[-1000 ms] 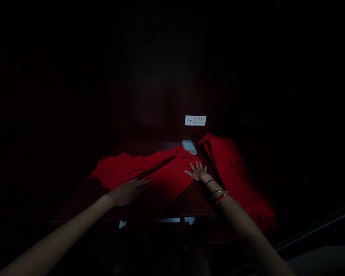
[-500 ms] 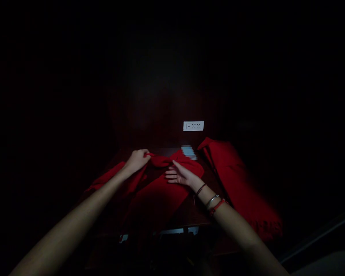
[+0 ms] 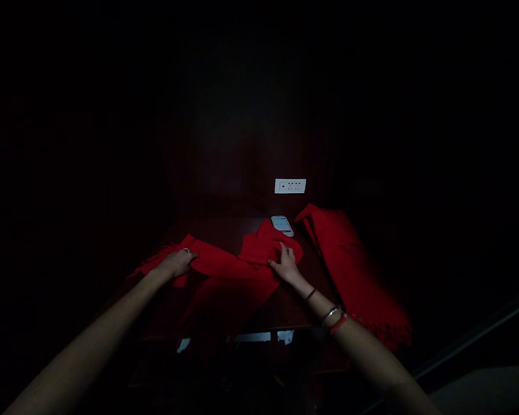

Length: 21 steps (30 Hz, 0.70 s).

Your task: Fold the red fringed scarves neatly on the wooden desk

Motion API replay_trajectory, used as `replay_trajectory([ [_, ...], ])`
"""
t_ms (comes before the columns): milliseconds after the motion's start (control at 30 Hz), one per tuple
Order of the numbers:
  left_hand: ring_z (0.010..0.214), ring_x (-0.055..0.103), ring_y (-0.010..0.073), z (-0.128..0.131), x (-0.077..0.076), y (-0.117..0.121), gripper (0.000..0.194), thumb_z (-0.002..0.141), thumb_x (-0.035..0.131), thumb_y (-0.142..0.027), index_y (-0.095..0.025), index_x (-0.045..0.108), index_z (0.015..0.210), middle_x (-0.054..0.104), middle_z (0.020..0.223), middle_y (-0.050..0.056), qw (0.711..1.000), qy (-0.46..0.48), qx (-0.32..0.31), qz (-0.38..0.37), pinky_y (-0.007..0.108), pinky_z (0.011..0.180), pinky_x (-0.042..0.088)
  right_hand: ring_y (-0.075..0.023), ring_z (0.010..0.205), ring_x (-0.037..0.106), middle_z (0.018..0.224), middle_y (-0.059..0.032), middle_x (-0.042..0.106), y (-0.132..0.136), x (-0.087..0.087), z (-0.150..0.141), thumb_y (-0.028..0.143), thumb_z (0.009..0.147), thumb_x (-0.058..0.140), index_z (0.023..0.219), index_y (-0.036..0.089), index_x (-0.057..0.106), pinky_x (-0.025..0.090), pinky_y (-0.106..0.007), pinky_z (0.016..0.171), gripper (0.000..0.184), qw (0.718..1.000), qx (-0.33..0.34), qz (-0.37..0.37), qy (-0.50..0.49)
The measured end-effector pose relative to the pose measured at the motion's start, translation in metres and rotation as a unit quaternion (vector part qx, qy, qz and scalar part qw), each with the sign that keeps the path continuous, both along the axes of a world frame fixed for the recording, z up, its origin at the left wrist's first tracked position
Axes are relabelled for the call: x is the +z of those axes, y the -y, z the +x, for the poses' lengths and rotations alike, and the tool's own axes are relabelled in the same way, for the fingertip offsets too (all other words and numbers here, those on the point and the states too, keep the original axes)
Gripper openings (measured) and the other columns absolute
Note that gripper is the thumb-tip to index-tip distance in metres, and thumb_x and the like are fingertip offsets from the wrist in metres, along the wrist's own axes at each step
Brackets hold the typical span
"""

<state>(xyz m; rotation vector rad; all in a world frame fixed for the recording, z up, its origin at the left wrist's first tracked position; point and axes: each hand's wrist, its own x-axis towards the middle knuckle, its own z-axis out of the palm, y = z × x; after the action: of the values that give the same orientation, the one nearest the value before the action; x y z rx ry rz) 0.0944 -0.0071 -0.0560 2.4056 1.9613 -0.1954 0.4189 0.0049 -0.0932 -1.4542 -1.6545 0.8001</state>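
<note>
Where my two bare forearms reach in: they rise from the lower corners over a dark, reddish desk; the pale shapes under its front edge are too dim for me to name.
Right wrist: I wear a thin dark band, a silver-coloured bangle and a narrow red bracelet.
Right hand: my thumb and forefinger stand parted, their tips at the right part of a crumpled red fringed cloth.
Left hand: a pale ring sits on it; my fingertips meet the cloth's left part, and I cannot tell whether they pinch it.
Crumpled cloth: it lies across the desk, one band running between my hands, a darker flap spreading toward the front edge, fringe out at the left.
Second cloth: a long, folded red cloth with a fringed near end slants along my right, apart from the first.
Phone: a white-edged rectangular phone with a lit screen lies just behind the crumpled cloth.
Wall: a white rectangular socket plate shows above the phone on a dark wall.
</note>
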Motion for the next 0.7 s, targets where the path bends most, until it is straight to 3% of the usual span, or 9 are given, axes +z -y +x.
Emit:
replay_trajectory([
  [67,0.092,0.052,0.0211,0.001,0.014,-0.006,0.034,0.068,0.043,-0.01,-0.013,0.059,0.097,0.06,0.097,0.01,0.999,0.023,-0.03,0.018,0.029,0.08,0.037,-0.0253,0.117,0.025,0.125,-0.0123,0.033,0.019,0.001,-0.02,0.03,0.062,0.058,0.118,0.016,0.039,0.018,-0.043,0.097,0.061,0.981,0.083,0.126,0.126],
  [133,0.09,0.053,0.0193,0.016,0.04,-0.01,0.032,0.069,0.04,-0.01,-0.013,0.06,0.094,0.061,0.095,0.008,0.998,0.041,-0.033,0.037,0.027,0.08,0.037,-0.0255,0.117,0.026,0.125,-0.0115,0.034,0.029,0.008,-0.043,0.037,0.062,0.059,0.122,0.018,0.035,0.013,-0.046,0.098,0.068,0.954,0.159,0.185,0.173],
  [267,0.084,0.055,0.0171,0.08,0.098,-0.01,0.027,0.068,0.045,-0.018,-0.016,0.061,0.09,0.062,0.091,0.004,0.965,0.223,-0.057,0.125,0.026,0.077,0.039,-0.0226,0.113,0.035,0.125,-0.0128,0.036,0.015,0.047,-0.072,0.036,0.061,0.059,0.13,0.015,0.019,0.029,-0.039,0.092,0.082,0.961,0.154,0.227,0.043],
  [400,0.086,0.055,0.0152,0.138,0.13,-0.002,0.044,0.069,0.049,-0.027,-0.015,0.048,0.11,0.059,0.099,0.006,0.884,0.44,-0.138,0.072,0.026,0.075,0.042,-0.0158,0.095,0.051,0.105,-0.0066,0.055,-0.019,0.098,-0.033,0.026,0.07,0.048,0.108,0.014,0.049,0.038,-0.027,0.084,0.04,0.95,0.151,0.258,-0.089],
  [467,0.097,0.051,0.0155,0.141,0.127,0.001,0.057,0.07,0.048,-0.036,-0.018,0.033,0.123,0.05,0.115,0.007,0.868,0.463,-0.177,0.026,0.027,0.08,0.04,-0.0133,0.095,0.05,0.106,-0.0063,0.055,-0.027,0.114,0.012,0.018,0.07,0.044,0.102,0.013,0.053,0.038,-0.025,0.083,0.034,0.968,0.159,0.19,-0.024],
  [533,0.109,0.042,0.0191,0.127,0.108,0.001,0.066,0.067,0.05,-0.043,-0.02,0.029,0.125,0.039,0.125,0.009,0.91,0.386,-0.152,0.007,0.03,0.087,0.036,-0.013,0.09,0.052,0.099,-0.0066,0.059,-0.026,0.122,0.062,0.011,0.067,0.045,0.097,0.012,0.056,0.039,-0.027,0.081,0.032,0.978,0.172,0.085,0.078],
  [600,0.116,0.032,0.0266,0.106,0.077,-0.002,0.077,0.059,0.057,-0.045,-0.016,0.031,0.125,0.034,0.129,0.014,0.973,0.227,-0.048,-0.01,0.037,0.091,0.03,-0.0169,0.084,0.054,0.086,-0.0089,0.062,-0.017,0.121,0.101,0.006,0.061,0.051,0.083,0.01,0.061,0.04,-0.032,0.079,0.024,0.979,0.157,0.047,0.121],
  [633,0.117,0.028,0.031,0.096,0.06,-0.004,0.085,0.052,0.063,-0.044,-0.015,0.031,0.125,0.032,0.129,0.016,0.988,0.146,0.01,-0.041,0.041,0.091,0.029,-0.019,0.086,0.054,0.086,-0.0103,0.062,-0.01,0.119,0.112,0.005,0.059,0.053,0.082,0.009,0.062,0.039,-0.033,0.081,0.025,0.98,0.142,0.044,0.134],
  [700,0.115,0.032,0.0321,0.081,0.028,-0.009,0.078,0.051,0.064,-0.04,-0.021,0.036,0.122,0.038,0.126,0.014,0.994,0.06,0.041,-0.078,0.046,0.088,0.03,-0.0219,0.096,0.05,0.098,-0.0117,0.058,0.008,0.108,0.113,0.007,0.059,0.056,0.093,0.011,0.06,0.034,-0.034,0.087,0.035,0.98,0.127,0.049,0.146],
])
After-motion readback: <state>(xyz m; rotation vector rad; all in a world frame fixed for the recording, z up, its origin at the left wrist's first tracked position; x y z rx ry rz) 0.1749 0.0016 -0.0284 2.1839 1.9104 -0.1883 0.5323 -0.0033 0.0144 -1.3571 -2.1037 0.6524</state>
